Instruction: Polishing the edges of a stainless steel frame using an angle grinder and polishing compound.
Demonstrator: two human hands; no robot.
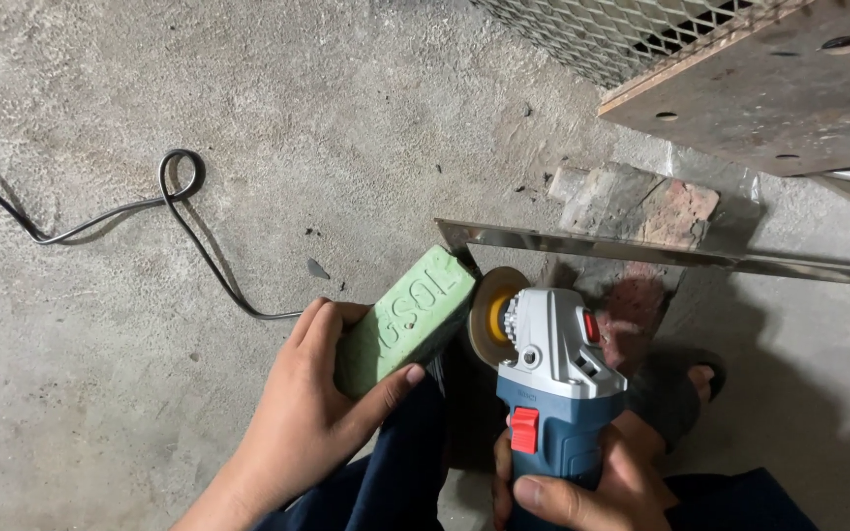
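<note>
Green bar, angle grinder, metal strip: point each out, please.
green bar (415, 317): head view, middle of its top face.
angle grinder (555, 379): head view, grey and blue body.
metal strip (641, 252): head view, mid-length of its shiny face.

A rough grey concrete floor carries a looping black power cable, a worn brick supporting a polished steel strip, and a rusted metal plate near wire mesh.

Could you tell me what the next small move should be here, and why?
Probably ease the green bar in the left hand against the disc of the grinder held by the right hand: its corner sits right beside the wheel's face.
</note>
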